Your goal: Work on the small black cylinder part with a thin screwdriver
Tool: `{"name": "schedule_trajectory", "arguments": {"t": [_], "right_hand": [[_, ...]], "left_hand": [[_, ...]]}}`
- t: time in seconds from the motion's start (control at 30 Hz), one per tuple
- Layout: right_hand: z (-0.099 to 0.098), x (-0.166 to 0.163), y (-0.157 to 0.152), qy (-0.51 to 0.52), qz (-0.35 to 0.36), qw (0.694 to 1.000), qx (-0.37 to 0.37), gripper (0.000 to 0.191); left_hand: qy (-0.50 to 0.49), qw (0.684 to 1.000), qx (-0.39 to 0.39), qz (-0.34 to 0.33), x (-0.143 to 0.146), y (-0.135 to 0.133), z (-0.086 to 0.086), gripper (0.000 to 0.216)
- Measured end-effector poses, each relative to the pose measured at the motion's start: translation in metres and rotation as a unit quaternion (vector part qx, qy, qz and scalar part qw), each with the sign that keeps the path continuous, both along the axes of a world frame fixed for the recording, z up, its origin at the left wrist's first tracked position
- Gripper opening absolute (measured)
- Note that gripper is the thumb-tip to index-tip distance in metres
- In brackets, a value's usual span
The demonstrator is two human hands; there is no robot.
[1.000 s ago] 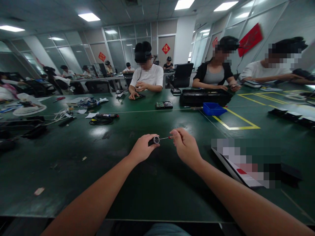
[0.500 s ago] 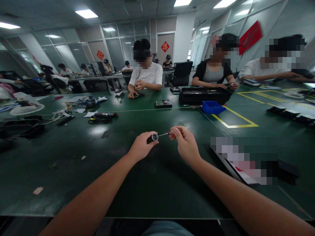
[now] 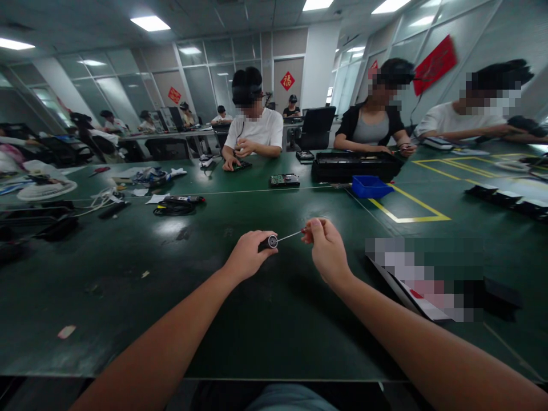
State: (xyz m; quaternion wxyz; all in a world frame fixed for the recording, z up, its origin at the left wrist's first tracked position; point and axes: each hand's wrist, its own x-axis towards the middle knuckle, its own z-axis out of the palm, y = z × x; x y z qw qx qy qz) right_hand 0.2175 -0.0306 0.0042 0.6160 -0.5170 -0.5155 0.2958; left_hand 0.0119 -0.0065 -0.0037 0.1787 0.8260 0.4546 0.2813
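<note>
Over the middle of the table, my left hand [image 3: 248,255] is wrapped round a small black cylinder [image 3: 273,242] with a pale ring at its end. That ringed end faces me, and the rest of the cylinder is mostly covered by my fingers. To its right, my right hand [image 3: 327,248] pinches the red handle of a thin screwdriver [image 3: 291,234]. The metal shaft points left and slightly down, with its tip at the cylinder's ringed end. Whether the tip sits inside or only touches cannot be made out.
A coiled black cable [image 3: 175,206] lies left of centre on the green table [image 3: 128,325]. Further back are a circuit-board device [image 3: 285,180], a long black housing [image 3: 355,166] and a blue bin [image 3: 370,187]. A blurred-out flat item [image 3: 411,297] lies right. Several people sit beyond.
My right hand has shifted slightly right, and more of the screwdriver's shaft shows. The cylinder has moved slightly right and down, its ringed end turned a little.
</note>
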Motion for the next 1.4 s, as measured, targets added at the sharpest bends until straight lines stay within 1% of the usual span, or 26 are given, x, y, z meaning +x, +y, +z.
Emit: {"name": "schedule_trajectory", "arguments": {"t": [0.17, 0.33, 0.6, 0.7, 0.9, 0.97, 1.07, 1.17, 1.27, 1.4], "right_hand": [[0.008, -0.001, -0.008, -0.078, 0.009, 0.996, 0.034, 0.027], [0.008, -0.002, -0.010, -0.143, 0.006, 0.987, 0.075, 0.026], [0.012, -0.001, -0.011, -0.241, 0.035, 0.967, 0.077, 0.020], [0.014, 0.000, -0.011, -0.268, 0.026, 0.960, 0.077, 0.019], [0.012, 0.000, -0.008, -0.287, 0.010, 0.956, 0.065, 0.018], [0.012, 0.000, -0.009, -0.278, 0.004, 0.958, 0.065, 0.018], [0.013, 0.000, -0.011, -0.255, -0.004, 0.963, 0.085, 0.020], [0.014, 0.000, -0.013, -0.241, 0.012, 0.965, 0.103, 0.020], [0.014, -0.002, -0.014, -0.254, 0.040, 0.960, 0.109, 0.020], [0.014, -0.002, -0.014, -0.258, 0.040, 0.960, 0.105, 0.019]], "left_hand": [[0.011, 1.000, -0.003, 0.000, 0.002, -0.003, 0.002, 0.038], [0.003, 1.000, -0.001, 0.006, 0.002, -0.002, 0.000, 0.042], [0.032, 0.999, 0.000, -0.005, 0.001, -0.002, 0.000, 0.043], [0.053, 0.999, -0.001, -0.008, 0.001, -0.001, 0.001, 0.042], [0.049, 0.998, -0.025, -0.002, 0.000, 0.000, -0.001, 0.041], [0.046, 0.999, -0.023, -0.001, 0.000, 0.000, -0.002, 0.041], [0.047, 0.999, -0.023, -0.001, 0.000, -0.001, -0.001, 0.041], [0.049, 0.999, -0.023, -0.003, 0.000, -0.001, 0.000, 0.040], [0.055, 0.998, -0.017, -0.008, 0.000, -0.001, 0.000, 0.040], [0.056, 0.998, -0.014, -0.007, 0.000, 0.000, -0.001, 0.041]]}}
